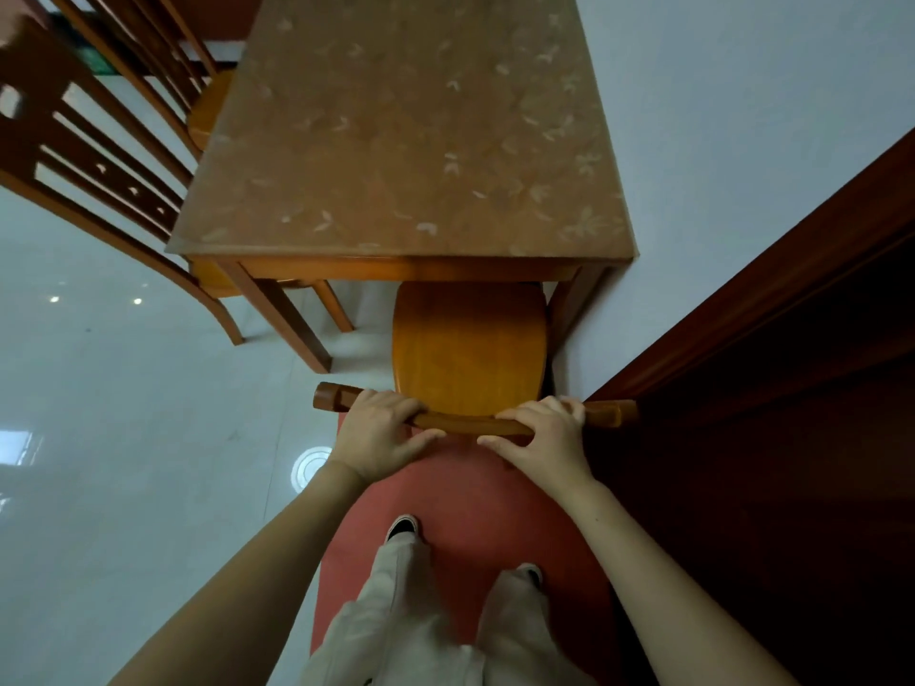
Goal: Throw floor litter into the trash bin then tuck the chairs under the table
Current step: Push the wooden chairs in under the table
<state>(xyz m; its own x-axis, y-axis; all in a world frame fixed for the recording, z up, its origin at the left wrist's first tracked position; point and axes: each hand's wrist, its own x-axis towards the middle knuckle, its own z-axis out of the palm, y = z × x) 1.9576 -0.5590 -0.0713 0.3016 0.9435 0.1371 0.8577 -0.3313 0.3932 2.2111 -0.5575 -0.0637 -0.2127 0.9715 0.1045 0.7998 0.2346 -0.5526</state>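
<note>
A wooden chair (468,346) stands in front of me at the near end of the table (406,136), its seat partly under the tabletop. My left hand (379,435) grips the left part of the chair's curved top rail (465,424). My right hand (542,438) grips the right part of the same rail. Two more wooden chairs stand along the table's left side: one near (94,175) and one farther back (163,56), both with seats partly under the table. No litter or trash bin is in view.
A white wall (742,91) runs along the table's right side. A dark wooden door frame (772,299) is close on my right. I stand on a red mat (465,492). Glossy pale floor tiles (124,438) spread to the left.
</note>
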